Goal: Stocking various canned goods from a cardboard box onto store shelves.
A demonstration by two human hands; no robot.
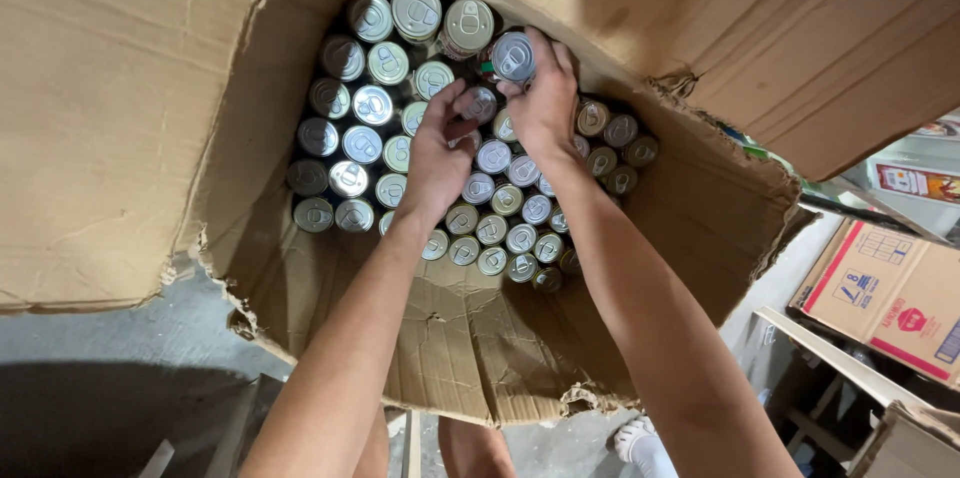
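Forearms hide several cans (pixel 361 144); right hand (pixel 543 103) grips one.

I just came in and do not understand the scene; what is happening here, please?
A person reaches with both bare hands into a large torn brown cardboard box packed with upright silver-topped metal cans. The right hand grips one raised can. The left hand touches a can beside it.
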